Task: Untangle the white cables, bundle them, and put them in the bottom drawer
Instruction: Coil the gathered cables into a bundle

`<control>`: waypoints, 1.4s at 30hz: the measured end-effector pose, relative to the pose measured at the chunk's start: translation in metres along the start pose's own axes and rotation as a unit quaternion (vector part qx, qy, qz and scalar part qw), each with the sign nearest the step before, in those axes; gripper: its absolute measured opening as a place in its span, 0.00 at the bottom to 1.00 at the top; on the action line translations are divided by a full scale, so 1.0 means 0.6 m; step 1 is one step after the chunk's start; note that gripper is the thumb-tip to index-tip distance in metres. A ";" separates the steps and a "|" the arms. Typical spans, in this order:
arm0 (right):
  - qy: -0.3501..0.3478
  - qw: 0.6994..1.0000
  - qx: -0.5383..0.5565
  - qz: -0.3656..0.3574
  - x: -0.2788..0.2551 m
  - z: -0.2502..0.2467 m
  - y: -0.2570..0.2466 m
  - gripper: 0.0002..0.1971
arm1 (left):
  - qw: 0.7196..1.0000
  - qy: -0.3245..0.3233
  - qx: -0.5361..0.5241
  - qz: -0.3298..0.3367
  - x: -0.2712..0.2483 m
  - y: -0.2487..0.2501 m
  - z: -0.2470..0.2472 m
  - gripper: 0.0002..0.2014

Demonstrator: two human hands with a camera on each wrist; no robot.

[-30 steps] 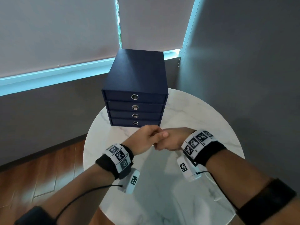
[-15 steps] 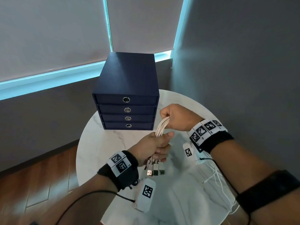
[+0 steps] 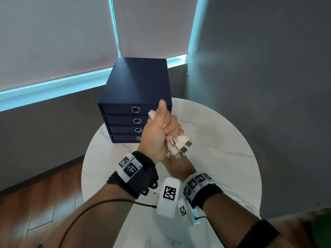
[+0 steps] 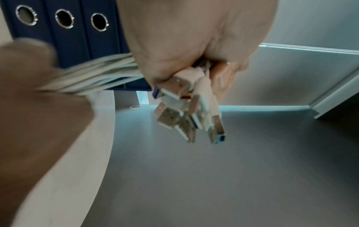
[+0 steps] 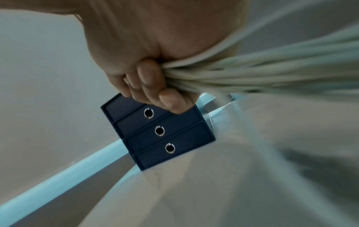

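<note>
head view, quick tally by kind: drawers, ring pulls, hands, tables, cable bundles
drawers: 4
ring pulls: 4 (the lowest half hidden by the left hand)
hands: 2, left hand and right hand, both gripping the cables
table: 1
cable bundle: 1 (number of cables in it cannot be told)
total: 12

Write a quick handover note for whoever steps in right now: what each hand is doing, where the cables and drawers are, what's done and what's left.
Left hand: grips the white cables near their USB plugs.
Right hand: below the left, grips the same cables further along.
Drawer unit: on the round table, all four drawers closed.
Done: cables gathered in hand.
Left: finish the bundle, open the bottom drawer, put it in.
</note>
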State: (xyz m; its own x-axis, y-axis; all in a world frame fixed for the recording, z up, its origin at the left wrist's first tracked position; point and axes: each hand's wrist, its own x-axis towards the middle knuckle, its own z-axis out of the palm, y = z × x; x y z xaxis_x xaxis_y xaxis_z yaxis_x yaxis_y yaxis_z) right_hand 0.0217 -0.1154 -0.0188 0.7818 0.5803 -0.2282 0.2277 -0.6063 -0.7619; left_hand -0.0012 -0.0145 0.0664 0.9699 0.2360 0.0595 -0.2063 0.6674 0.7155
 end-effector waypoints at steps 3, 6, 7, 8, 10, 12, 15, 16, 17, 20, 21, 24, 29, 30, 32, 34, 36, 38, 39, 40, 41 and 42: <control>-0.057 0.997 -0.033 -0.034 -0.010 0.026 0.023 0.21 | 0.996 0.055 0.040 0.060 0.018 0.002 -0.018 0.28; -0.102 0.992 -0.071 -0.017 -0.014 0.041 0.040 0.24 | 0.983 0.114 0.106 0.098 0.023 -0.012 -0.048 0.28; -0.108 0.991 -0.078 -0.013 -0.012 0.043 0.044 0.23 | 0.976 0.126 0.138 0.109 0.022 -0.018 -0.059 0.29; -0.113 0.989 -0.099 0.002 -0.015 0.039 0.042 0.23 | 0.969 0.133 0.170 0.116 0.021 -0.024 -0.068 0.29; -0.107 0.983 -0.147 -0.016 -0.022 0.026 0.041 0.23 | 0.959 0.132 0.218 0.126 0.017 -0.031 -0.083 0.28; -0.118 0.977 -0.173 -0.029 -0.028 0.006 0.041 0.22 | 0.945 0.114 0.275 0.134 0.012 -0.035 -0.097 0.29; -0.153 0.973 -0.170 -0.026 -0.032 -0.014 0.042 0.20 | 0.922 0.083 0.359 0.121 0.002 -0.051 -0.122 0.29; -0.164 0.970 -0.177 -0.028 -0.034 -0.017 0.042 0.19 | 0.917 0.076 0.375 0.113 0.000 -0.057 -0.129 0.29; -0.169 0.968 -0.183 -0.036 -0.037 -0.018 0.041 0.18 | 0.913 0.072 0.387 0.107 -0.002 -0.062 -0.135 0.28; -0.178 0.966 -0.185 -0.036 -0.044 -0.019 0.040 0.19 | 0.910 0.083 0.391 0.110 -0.004 -0.070 -0.134 0.28; -0.175 0.968 -0.177 -0.032 -0.045 -0.019 0.041 0.19 | 0.914 0.095 0.379 0.114 -0.003 -0.069 -0.128 0.27; -0.167 0.971 -0.166 -0.031 -0.045 -0.012 0.045 0.19 | 0.932 0.138 0.307 0.134 0.006 -0.063 -0.114 0.26; -0.161 0.971 -0.171 -0.051 -0.050 0.007 0.040 0.20 | 0.916 0.141 0.344 0.148 0.008 -0.068 -0.119 0.26; -0.163 0.970 -0.171 -0.051 -0.053 0.007 0.038 0.20 | 0.912 0.134 0.360 0.142 0.005 -0.071 -0.122 0.25; -0.171 0.967 -0.179 -0.059 -0.055 0.003 0.035 0.19 | 0.905 0.104 0.393 0.124 0.000 -0.080 -0.130 0.24; -0.185 0.961 -0.195 -0.066 -0.053 -0.015 0.030 0.16 | 0.886 0.045 0.453 0.092 -0.006 -0.086 -0.141 0.24; -0.202 0.950 -0.229 -0.064 -0.050 -0.043 0.021 0.16 | 0.851 -0.020 0.522 0.054 -0.013 -0.090 -0.154 0.26; -0.205 0.941 -0.260 -0.066 -0.050 -0.075 0.008 0.15 | 0.812 -0.086 0.575 0.047 -0.019 -0.095 -0.160 0.28; -0.201 0.939 -0.269 -0.068 -0.050 -0.090 0.002 0.15 | 0.801 -0.110 0.587 0.046 -0.022 -0.097 -0.161 0.28; -0.195 0.940 -0.271 -0.068 -0.049 -0.103 -0.005 0.15 | 0.799 -0.126 0.586 0.044 -0.025 -0.097 -0.157 0.29; -0.188 0.943 -0.268 -0.066 -0.047 -0.116 -0.011 0.13 | 0.804 -0.135 0.578 0.036 -0.026 -0.098 -0.155 0.29; -0.178 0.946 -0.263 -0.063 -0.045 -0.128 -0.016 0.11 | 0.813 -0.142 0.563 0.022 -0.027 -0.097 -0.150 0.29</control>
State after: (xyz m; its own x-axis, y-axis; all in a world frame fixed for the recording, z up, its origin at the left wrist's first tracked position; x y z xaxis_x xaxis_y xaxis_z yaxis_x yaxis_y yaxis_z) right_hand 0.0427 -0.1671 0.0410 0.5053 0.7558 -0.4166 0.6369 -0.6523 -0.4110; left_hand -0.0167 0.0065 -0.0391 0.9885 -0.0378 0.1464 -0.1478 -0.4465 0.8825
